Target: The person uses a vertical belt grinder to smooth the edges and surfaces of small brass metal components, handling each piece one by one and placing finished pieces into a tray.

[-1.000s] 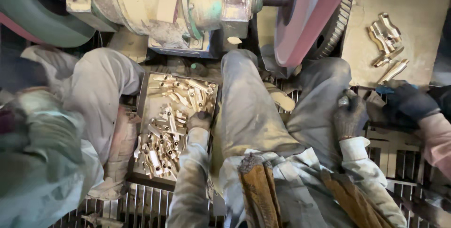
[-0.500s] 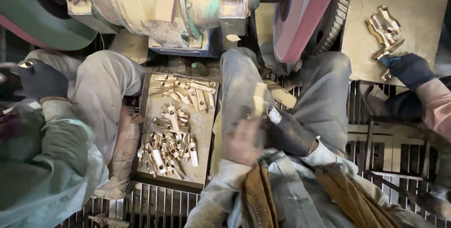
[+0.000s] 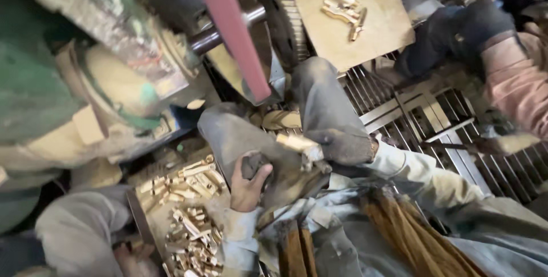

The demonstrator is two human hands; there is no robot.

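My right hand (image 3: 342, 147), in a dark grimy glove, grips a short brass piece (image 3: 297, 141) above my left knee. My left hand (image 3: 246, 185) rests on that knee with its fingers curled around a small dark lump (image 3: 254, 165). The brass piece lies just to the right of and above the left hand. Below left, a flat metal tray (image 3: 140, 217) holds several brass pieces (image 3: 188, 214). A red grinding belt (image 3: 228, 31) runs on its machine directly above my knees.
A tan board (image 3: 365, 37) at the top carries a few finished brass parts (image 3: 343, 6). Another person's dark-gloved hand (image 3: 456, 31) and pink sleeve (image 3: 516, 83) are at the upper right. Metal floor grating (image 3: 434, 117) lies to the right; a second person's grey trouser leg (image 3: 74, 237) is at the lower left.
The view has swung and tilted to the right. My left hand has left the tray and come up to my knee. My right hand has moved in from the right and now holds a brass piece.
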